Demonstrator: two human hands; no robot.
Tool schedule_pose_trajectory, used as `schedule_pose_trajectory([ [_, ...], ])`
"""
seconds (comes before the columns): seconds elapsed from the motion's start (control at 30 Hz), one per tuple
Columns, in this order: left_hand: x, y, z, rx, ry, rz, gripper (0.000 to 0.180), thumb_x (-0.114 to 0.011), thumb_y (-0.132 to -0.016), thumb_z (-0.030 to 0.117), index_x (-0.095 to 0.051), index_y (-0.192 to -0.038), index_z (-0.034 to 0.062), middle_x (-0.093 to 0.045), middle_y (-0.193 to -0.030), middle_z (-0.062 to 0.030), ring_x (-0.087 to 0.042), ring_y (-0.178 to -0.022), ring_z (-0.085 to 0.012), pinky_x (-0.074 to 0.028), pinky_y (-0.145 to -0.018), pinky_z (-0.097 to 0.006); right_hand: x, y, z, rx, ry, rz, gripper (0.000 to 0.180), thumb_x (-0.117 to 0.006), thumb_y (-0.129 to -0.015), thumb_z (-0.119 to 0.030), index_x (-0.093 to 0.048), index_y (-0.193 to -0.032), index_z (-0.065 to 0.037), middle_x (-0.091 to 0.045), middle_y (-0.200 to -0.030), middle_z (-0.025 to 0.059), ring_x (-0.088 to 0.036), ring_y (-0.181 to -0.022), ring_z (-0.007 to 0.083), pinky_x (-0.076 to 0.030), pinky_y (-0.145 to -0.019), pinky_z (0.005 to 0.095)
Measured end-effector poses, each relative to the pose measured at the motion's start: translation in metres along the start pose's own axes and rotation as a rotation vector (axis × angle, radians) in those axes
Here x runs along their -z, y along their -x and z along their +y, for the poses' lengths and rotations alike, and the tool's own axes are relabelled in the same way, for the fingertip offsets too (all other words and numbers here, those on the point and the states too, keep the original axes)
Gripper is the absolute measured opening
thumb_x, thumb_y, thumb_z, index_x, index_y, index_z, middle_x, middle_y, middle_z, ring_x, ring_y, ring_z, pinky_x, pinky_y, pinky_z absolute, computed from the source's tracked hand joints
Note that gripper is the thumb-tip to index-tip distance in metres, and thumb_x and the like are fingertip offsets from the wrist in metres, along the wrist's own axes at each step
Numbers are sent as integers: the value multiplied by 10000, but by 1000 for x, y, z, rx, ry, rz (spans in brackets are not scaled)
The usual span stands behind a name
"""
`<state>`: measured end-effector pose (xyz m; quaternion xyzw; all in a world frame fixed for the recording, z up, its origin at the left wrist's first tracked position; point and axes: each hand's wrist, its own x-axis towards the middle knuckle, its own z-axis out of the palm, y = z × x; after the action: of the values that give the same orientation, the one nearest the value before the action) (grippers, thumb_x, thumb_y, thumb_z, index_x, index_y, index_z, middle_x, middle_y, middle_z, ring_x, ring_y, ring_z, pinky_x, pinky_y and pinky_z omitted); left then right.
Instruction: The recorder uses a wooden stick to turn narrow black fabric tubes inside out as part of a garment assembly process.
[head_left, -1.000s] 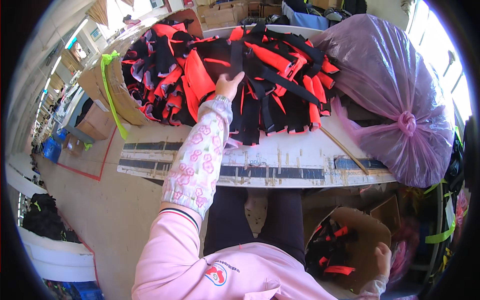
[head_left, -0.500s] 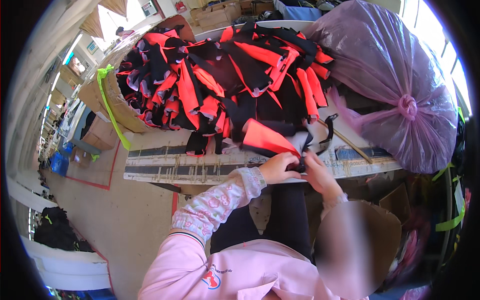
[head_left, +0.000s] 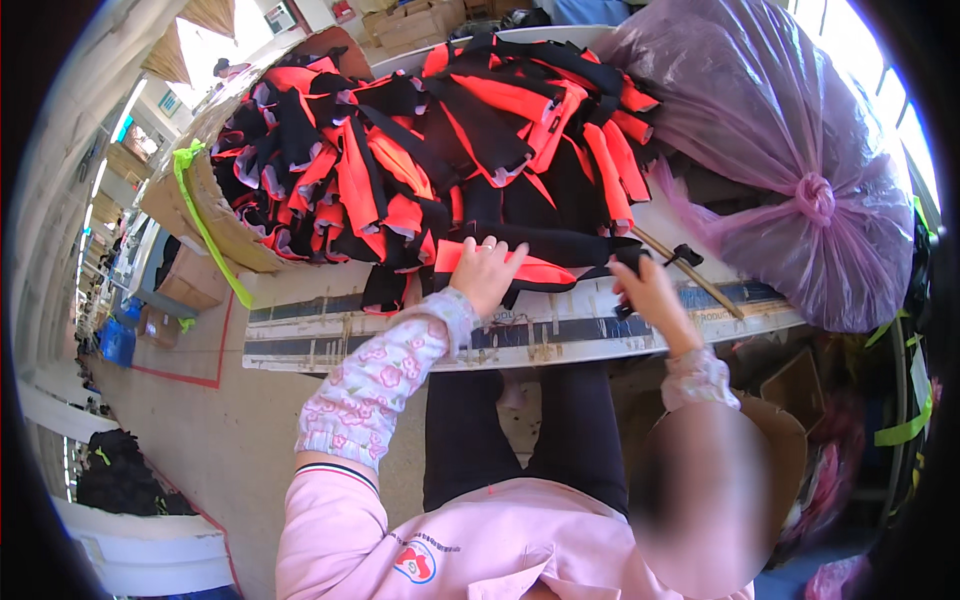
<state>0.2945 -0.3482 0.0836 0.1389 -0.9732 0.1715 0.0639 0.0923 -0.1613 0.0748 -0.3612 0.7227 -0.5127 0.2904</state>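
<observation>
An orange and black fabric strip (head_left: 540, 272) lies across the near side of the table in front of the pile. My left hand (head_left: 487, 275) rests on its orange left part, fingers stretched out and spread. At the strip's right end, my right hand (head_left: 650, 297) has its fingers closed on a black strap (head_left: 628, 257). A small dark piece shows below those fingers, too unclear to name. Behind both hands spreads a big heap of similar orange and black strips (head_left: 400, 160), spilling from a cardboard box (head_left: 185, 215).
A tied purple plastic bag (head_left: 760, 150) bulges at the table's right. A thin stick (head_left: 690, 272) lies near it, beside a black strap piece (head_left: 686, 254). Neon yellow tape (head_left: 215, 240) hangs off the box. The worn white table edge (head_left: 400, 352) runs before me.
My hands were together at the strip's black end and have moved apart. The left went left onto the orange part; the right shifted right and up. The strip now lies flatter.
</observation>
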Motion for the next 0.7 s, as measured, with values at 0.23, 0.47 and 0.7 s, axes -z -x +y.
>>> schedule_pose_trajectory([
  [0.23,82,-9,-103,162,958,212,249,-665,-736,126,-634,-963,29,-663,-888,-80,-616,-852,-195,-470,-759,-311,103,21,-57,280,325,135,212,-561,-854,-100,-580,-1034,10,-546,-636,94,-522,-549,124,-429,-529,281],
  [0.47,155,-46,-251,641,1526,645,381,-698,-722,18,-591,-1086,-25,-645,-979,-98,-622,-859,-194,-470,-832,-301,104,4,-30,146,272,116,245,-530,-874,-115,-583,-1090,-14,-562,-648,42,-514,-503,87,-417,-472,244],
  [0.7,126,-61,-318,979,165,347,856,-744,-685,428,-374,-1315,-19,-433,-1307,-249,-413,-1220,-386,-368,-990,-448,96,-21,10,67,201,168,285,-611,-830,-153,-589,-1072,-4,-603,-695,98,-553,-571,129,-445,-530,283],
])
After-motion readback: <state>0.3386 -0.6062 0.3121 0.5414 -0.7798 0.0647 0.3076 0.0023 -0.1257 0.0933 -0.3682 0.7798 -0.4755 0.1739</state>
